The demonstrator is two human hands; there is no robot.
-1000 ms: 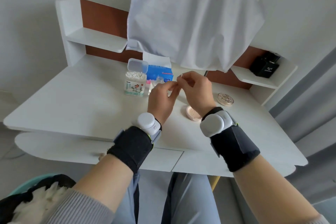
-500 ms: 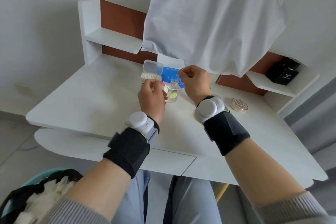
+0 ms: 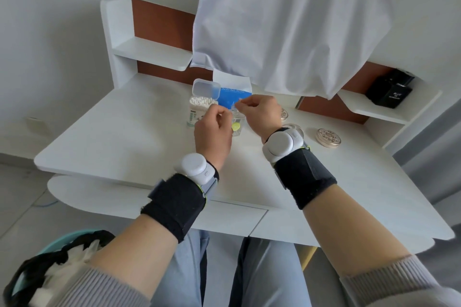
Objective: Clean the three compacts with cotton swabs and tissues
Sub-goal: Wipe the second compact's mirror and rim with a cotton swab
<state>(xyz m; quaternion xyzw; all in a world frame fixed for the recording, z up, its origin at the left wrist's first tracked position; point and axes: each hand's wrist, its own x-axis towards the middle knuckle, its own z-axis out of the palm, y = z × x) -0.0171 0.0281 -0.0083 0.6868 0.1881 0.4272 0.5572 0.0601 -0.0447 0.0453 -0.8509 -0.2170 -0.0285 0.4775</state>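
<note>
Hanging cloth (image 3: 287, 20) overlaps tissue pack (image 3: 234, 93); wristband (image 3: 282, 143) partly hides a compact (image 3: 298, 128).

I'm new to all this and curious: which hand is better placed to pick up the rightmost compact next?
Probably the right hand: the rightmost compact lies on the table right of its wrist, while the left hand is farther off, by the cotton swab box.

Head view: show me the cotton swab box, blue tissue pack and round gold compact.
Clear plastic cotton swab box (image 3: 205, 88): head view, open lid.
Blue tissue pack (image 3: 232, 96): head view, front face.
Round gold compact (image 3: 328, 136): head view, lid centre.
</note>
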